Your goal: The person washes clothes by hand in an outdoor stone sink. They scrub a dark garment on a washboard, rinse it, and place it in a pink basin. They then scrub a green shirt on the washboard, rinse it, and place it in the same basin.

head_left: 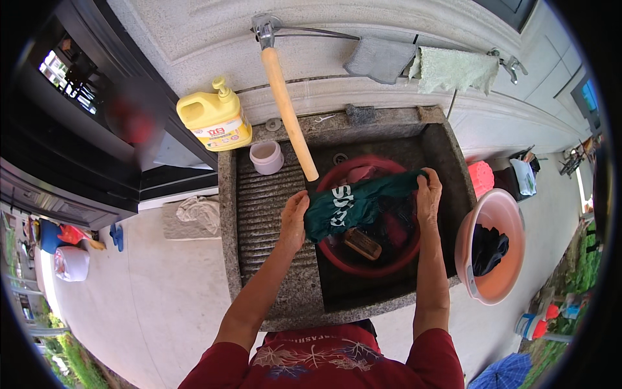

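Observation:
A wet dark green garment (363, 202) with white lettering is stretched between my two hands over a red basin (350, 264). My left hand (295, 217) grips its left end beside the ribbed washboard (269, 201). Its other end is pinched in my right hand (428, 194), above the basin's right side. Dark and reddish cloth (394, 230) lies in water in the basin, partly hidden by the garment. A wooden scrubbing brush (363, 244) rests there too, near the front. The basin stands in the stone sink (457, 175).
A wooden-coloured tube (288, 110) hangs from the tap (265, 27) toward the basin. On the sink's left stand a yellow pump jug (215, 117) and a pale cup (267, 157). Right of the sink, a pink basin (515, 259) holds dark cloth (489, 249). Rags (453, 68) hang behind.

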The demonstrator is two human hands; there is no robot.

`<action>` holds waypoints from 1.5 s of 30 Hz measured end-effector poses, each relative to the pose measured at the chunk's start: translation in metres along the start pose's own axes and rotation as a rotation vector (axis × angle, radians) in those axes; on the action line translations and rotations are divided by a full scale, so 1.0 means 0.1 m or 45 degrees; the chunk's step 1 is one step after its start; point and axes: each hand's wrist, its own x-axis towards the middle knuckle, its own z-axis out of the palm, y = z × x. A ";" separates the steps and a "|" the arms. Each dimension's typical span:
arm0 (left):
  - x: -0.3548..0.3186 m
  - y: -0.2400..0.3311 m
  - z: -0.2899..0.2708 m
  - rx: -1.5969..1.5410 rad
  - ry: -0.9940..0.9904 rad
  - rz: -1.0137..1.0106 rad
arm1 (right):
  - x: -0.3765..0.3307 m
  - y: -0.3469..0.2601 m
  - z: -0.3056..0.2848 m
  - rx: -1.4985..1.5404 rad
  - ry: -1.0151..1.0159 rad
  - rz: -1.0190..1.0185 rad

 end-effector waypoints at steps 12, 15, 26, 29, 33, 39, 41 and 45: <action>0.43 -1.35 0.34 2.458 -0.450 -0.075 | -0.65 1.13 1.28 -1.045 -0.554 -0.622; 0.50 -1.50 0.11 2.527 -0.516 -0.234 | -0.84 1.36 1.37 -1.010 -0.646 -0.644; 0.89 -1.76 0.01 2.266 -0.655 -0.191 | -0.72 2.21 1.70 -0.286 -0.812 0.083; 0.69 -1.38 -0.16 1.429 -0.175 -0.083 | -0.41 0.99 1.41 -0.332 -0.983 0.226; 0.40 -0.89 0.35 -0.023 0.521 -0.857 | -0.65 -0.12 0.97 0.819 -0.828 0.558; 0.16 -0.74 0.11 -0.762 -0.329 -0.513 | -1.44 -0.88 1.00 0.449 -0.704 -0.493; -0.02 -0.77 0.03 -0.818 -0.462 -0.424 | -1.52 -1.00 1.03 0.104 -0.465 -0.585; 0.00 -0.79 0.05 -0.774 -0.522 -0.366 | -1.41 -0.85 1.30 -0.222 -0.191 -0.695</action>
